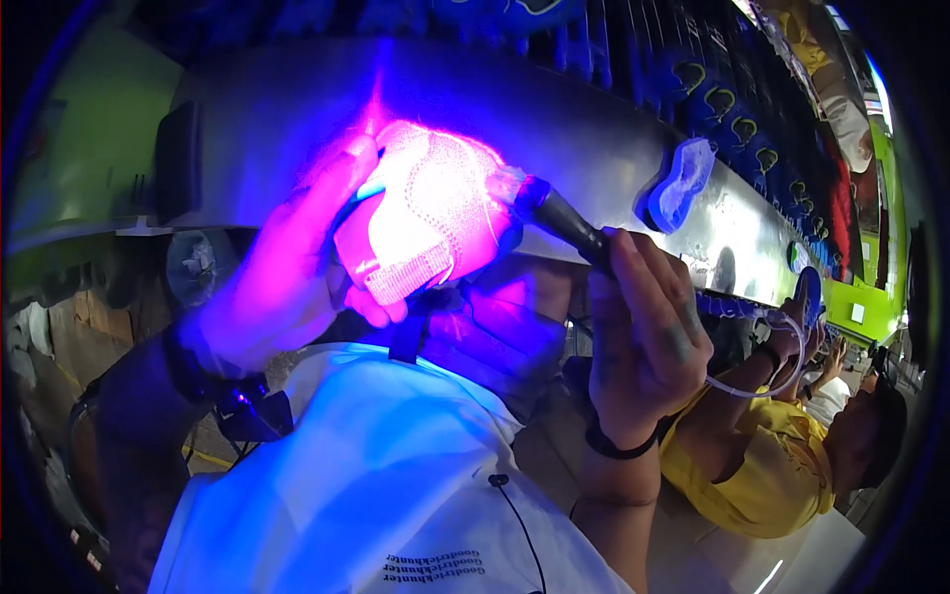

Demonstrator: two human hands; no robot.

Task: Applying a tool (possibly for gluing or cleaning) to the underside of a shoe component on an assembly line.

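My left hand (287, 257) is wrapped around a shoe upper (440, 198) that glows pink and white under violet light. The thumb lies at its upper edge and the fingertips show below it. Stitched lines and a ribbed band are visible on the upper; the rest is washed out by glare. My right hand (648, 337) grips the dark handle of a brush (564, 220). The brush tip is at the right side of the upper and seems to touch it, though glare blurs the contact.
A metal bench (584, 119) runs behind the shoe upper. On it lies a translucent blue sole-shaped piece (681, 185). Racks with several yellowish loops (720, 99) stand beyond. At right, a co-worker in a yellow shirt (757, 465) works near a pale tube (742, 389).
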